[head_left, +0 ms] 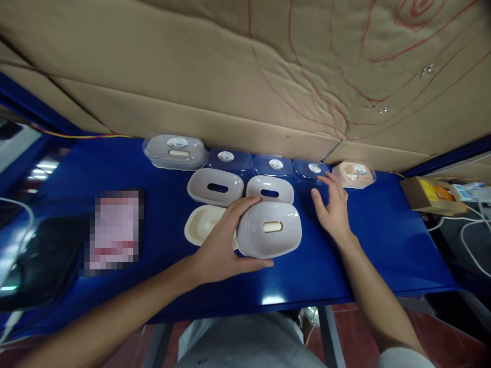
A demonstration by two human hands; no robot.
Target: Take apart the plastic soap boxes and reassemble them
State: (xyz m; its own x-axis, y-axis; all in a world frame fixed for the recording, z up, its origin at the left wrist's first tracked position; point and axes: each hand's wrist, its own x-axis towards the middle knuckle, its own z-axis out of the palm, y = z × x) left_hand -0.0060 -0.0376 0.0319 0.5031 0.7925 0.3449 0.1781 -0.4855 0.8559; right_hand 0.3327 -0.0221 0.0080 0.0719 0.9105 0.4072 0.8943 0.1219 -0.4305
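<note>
My left hand (224, 248) grips a light grey oval dish (282, 240) with a cream piece in its centre slot, thumb in front and fingers behind. Beneath and left of that hand lies a cream oval tray (199, 225), partly covered. Two grey slotted dishes, one at left (197, 186) and one at right (286, 190), sit just behind. My right hand (332, 209) is open, its fingers apart near a clear lid (307, 171) with a round label; whether they touch is unclear.
Along the cardboard wall (172, 102) stand a lidded grey dish (163, 151), more clear lids (238, 162) and a lidded peach dish (345, 174). A dark-framed device (115, 230) lies at left. A small carton (418, 197) and cables are at right.
</note>
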